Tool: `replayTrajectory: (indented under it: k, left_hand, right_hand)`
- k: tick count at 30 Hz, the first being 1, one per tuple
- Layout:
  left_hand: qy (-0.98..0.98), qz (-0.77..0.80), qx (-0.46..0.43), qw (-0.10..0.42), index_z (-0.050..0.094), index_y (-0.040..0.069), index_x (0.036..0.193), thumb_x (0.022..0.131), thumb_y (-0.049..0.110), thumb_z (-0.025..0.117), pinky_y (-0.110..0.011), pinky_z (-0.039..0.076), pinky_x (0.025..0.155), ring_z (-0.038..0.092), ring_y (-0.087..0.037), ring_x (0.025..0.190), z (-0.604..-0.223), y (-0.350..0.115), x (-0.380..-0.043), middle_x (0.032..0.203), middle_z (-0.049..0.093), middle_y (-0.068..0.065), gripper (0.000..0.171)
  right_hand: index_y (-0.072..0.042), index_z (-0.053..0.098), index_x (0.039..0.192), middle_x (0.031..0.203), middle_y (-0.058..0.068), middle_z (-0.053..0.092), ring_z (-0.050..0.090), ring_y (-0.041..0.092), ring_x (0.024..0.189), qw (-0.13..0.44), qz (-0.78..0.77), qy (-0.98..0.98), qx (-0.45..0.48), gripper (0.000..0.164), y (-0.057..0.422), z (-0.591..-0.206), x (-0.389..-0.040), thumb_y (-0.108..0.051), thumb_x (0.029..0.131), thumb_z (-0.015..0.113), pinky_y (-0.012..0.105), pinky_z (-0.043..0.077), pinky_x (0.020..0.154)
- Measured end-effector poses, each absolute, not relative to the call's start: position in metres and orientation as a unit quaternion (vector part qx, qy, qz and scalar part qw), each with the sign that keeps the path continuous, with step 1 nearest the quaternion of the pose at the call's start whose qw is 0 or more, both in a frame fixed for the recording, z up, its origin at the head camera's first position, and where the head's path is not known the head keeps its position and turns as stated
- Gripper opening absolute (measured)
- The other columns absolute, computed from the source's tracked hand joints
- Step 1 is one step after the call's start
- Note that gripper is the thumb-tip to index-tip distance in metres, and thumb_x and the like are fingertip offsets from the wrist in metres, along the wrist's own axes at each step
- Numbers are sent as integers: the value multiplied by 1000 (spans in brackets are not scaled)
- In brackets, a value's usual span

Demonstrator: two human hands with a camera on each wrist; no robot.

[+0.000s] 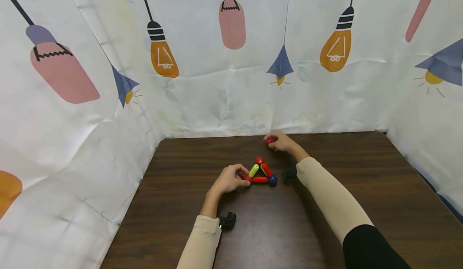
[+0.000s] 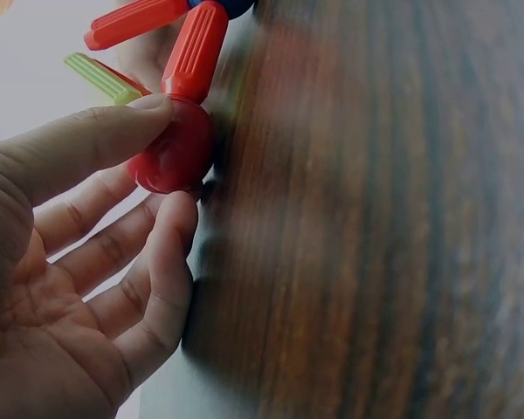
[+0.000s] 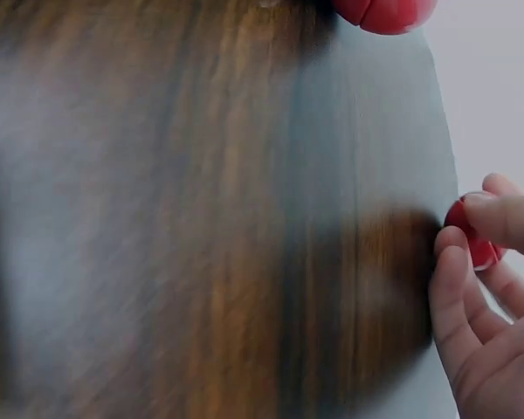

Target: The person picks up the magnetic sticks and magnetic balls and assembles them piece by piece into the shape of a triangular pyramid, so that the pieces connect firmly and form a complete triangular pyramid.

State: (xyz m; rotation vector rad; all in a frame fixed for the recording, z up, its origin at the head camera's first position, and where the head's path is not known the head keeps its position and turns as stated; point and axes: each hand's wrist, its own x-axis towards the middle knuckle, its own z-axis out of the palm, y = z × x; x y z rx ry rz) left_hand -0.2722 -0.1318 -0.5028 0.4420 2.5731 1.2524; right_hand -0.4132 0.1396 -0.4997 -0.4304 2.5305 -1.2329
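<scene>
My left hand [image 1: 230,178] pinches a red ball [image 2: 179,148] between thumb and fingers. This ball is the left corner of a small triangle of balls and rods. A red rod [image 1: 260,179] runs from it to a blue ball [image 1: 273,180]. A second red rod [image 1: 266,169] slants from the blue ball towards a far red ball [image 1: 259,160]. The yellow-green rod [image 1: 254,170] lies along the left side; whether its ends touch the balls I cannot tell. Near the table's back edge, my right hand [image 1: 281,141] holds another red ball [image 3: 485,251] in its fingertips.
The dark wood table [image 1: 202,152] reaches back to a white curtain [image 1: 217,100] printed with lamps. A black wrist camera [image 1: 227,220] sits at the left wrist, another black device [image 1: 289,173] at the right.
</scene>
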Motion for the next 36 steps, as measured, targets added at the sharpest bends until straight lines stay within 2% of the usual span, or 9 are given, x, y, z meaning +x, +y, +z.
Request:
replayTrajectory:
  k: [2, 9, 14, 17, 21, 25, 29, 32, 36]
  left_hand:
    - [883, 427, 153, 122, 71, 14, 109, 85, 19, 85, -30, 49, 64, 59, -14, 70, -503, -131, -272, 98, 69, -4, 29]
    - [884, 425, 152, 119, 71, 13, 109, 84, 19, 85, -30, 49, 64, 58, -15, 70, -502, -129, -272, 98, 69, -4, 29]
    - [888, 420, 151, 115, 71, 13, 109, 84, 19, 85, -30, 49, 65, 59, -15, 71, -501, -128, -272, 99, 69, -4, 29]
    - [890, 415, 153, 112, 71, 13, 109, 85, 19, 85, -30, 50, 66, 59, -14, 72, -501, -126, -272, 99, 69, -4, 29]
    - [893, 408, 157, 108, 71, 14, 109, 85, 20, 85, -29, 51, 68, 60, -14, 73, -502, -122, -272, 100, 70, -3, 28]
    - [894, 407, 158, 100, 72, 14, 110, 85, 20, 84, -30, 52, 69, 61, -14, 73, -502, -120, -273, 100, 71, -3, 28]
    - [893, 409, 159, 98, 71, 13, 110, 86, 19, 84, -30, 52, 69, 61, -14, 73, -501, -119, -274, 101, 72, -4, 28]
    - [894, 406, 160, 99, 71, 12, 110, 86, 19, 84, -30, 52, 69, 61, -13, 73, -502, -118, -274, 101, 72, -4, 28]
    - [895, 404, 162, 99, 71, 12, 110, 86, 19, 84, -29, 53, 70, 62, -12, 74, -503, -117, -273, 101, 72, -4, 29]
  right_hand:
    - [-3, 61, 137, 129, 22, 54, 60, 24, 91, 147, -429, 879, -149, 36, 146, -501, -408, -3, 101, 60, 31, 55, 74]
    - [-3, 56, 141, 142, 26, 50, 68, 26, 88, 148, -480, 849, -163, 43, 162, -501, -381, -8, 100, 66, 38, 61, 78]
    - [-4, 56, 141, 117, 20, 62, 67, 27, 82, 134, -512, 831, -169, 45, 165, -494, -356, -16, 99, 69, 36, 59, 66]
    - [-10, 61, 138, 100, 16, 65, 63, 35, 73, 116, -529, 823, -173, 43, 164, -488, -340, -21, 97, 72, 31, 51, 54]
    - [-16, 66, 132, 90, 19, 64, 56, 44, 68, 93, -558, 804, -183, 38, 158, -482, -319, -23, 95, 75, 27, 41, 48]
    - [-18, 68, 129, 92, 17, 67, 51, 30, 59, 76, -573, 792, -197, 36, 146, -480, -305, -24, 94, 76, 26, 39, 48]
    - [-19, 68, 130, 96, 11, 70, 46, 16, 58, 47, -567, 793, -219, 35, 137, -482, -298, -22, 95, 74, 25, 39, 50]
    - [-17, 68, 130, 85, 6, 65, 43, 14, 56, 30, -550, 801, -235, 35, 133, -485, -295, -21, 96, 74, 26, 38, 50]
    - [-14, 67, 131, 63, 2, 50, 37, 14, 49, 31, -539, 809, -234, 38, 130, -487, -291, -21, 95, 74, 28, 35, 44]
